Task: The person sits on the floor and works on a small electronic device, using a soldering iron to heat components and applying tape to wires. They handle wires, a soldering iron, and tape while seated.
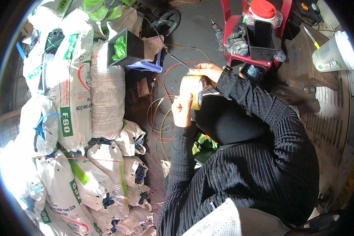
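Note:
A wide roll of yellowish-tan tape (pixel 190 91) is held up on its edge in front of my knees. My left hand (pixel 182 109) grips its near left side, the thumb lying against the tape. Just above the roll, my right hand (pixel 207 72) is closed in a pinch. A thin dark cable (pixel 176 59) runs from the upper left to these fingertips, and they appear closed on its end. The pinched spot is small, and whether a strip of tape is there too I cannot make out.
White printed sacks (pixel 76 90) are stacked along the left. A grey bin (pixel 126 47) holds something green. Red wires (pixel 155 100) loop over the floor. A red chair (pixel 228 39) carries a black box (pixel 261 49) and gloves (pixel 238 43); a white bucket (pixel 330 57) is farther right.

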`<state>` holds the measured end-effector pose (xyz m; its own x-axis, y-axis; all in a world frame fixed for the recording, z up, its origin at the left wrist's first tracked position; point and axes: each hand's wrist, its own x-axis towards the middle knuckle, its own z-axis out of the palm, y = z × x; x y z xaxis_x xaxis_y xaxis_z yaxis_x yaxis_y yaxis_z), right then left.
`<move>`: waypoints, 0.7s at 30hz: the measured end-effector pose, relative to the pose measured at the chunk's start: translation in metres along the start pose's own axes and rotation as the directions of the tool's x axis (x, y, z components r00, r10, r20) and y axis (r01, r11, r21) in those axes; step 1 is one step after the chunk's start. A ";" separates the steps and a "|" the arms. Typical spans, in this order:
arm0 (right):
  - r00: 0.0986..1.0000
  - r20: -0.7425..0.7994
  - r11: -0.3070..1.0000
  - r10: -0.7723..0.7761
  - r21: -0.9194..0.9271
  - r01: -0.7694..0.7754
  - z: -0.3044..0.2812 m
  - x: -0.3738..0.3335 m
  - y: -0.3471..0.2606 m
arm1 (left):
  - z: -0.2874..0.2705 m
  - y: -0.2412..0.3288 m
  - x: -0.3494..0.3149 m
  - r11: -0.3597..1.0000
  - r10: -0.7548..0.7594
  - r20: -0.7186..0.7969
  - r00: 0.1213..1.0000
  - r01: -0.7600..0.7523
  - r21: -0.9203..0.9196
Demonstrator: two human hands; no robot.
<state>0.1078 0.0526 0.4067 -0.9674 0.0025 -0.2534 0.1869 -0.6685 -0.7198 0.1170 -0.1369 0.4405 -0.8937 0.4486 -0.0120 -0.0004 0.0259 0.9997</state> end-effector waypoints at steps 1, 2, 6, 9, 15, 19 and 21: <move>0.996 -0.067 0.997 -0.054 -0.061 0.050 0.001 0.002 0.002 | 0.003 0.004 0.000 1.000 -0.001 -0.008 1.000 0.001 -0.014; 0.981 -0.052 0.972 -0.189 -0.153 0.179 -0.001 0.002 0.002 | 0.006 0.007 0.000 0.999 0.005 -0.019 1.000 -0.006 -0.043; 0.864 -0.087 0.741 -0.496 -0.562 0.369 -0.002 -0.003 -0.002 | 0.011 0.009 0.002 0.995 -0.074 0.001 0.997 0.074 -0.067; 0.883 -0.108 0.698 -0.458 -0.659 0.281 0.002 -0.006 -0.010 | 0.009 0.002 0.005 0.994 -0.087 0.057 0.995 0.083 0.066; 0.915 -0.001 0.738 -0.403 -0.592 0.325 0.003 0.000 -0.029 | 0.012 -0.011 0.024 0.993 -0.090 0.099 0.991 0.082 0.084; 0.977 0.178 0.858 -0.116 -0.477 0.189 -0.002 -0.002 -0.032 | 0.023 -0.018 0.046 0.953 -0.173 -0.018 0.985 0.172 0.249; 0.929 0.173 0.650 -0.326 -0.672 0.353 -0.002 -0.005 -0.032 | 0.028 -0.023 0.049 0.909 -0.152 -0.043 0.987 0.156 0.387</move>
<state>0.1071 0.0755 0.4290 -0.9896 0.0917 0.1109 -0.1051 0.0662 -0.9923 0.0859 -0.0905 0.4160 -0.9015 0.4010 -0.1627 0.0334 0.4393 0.8977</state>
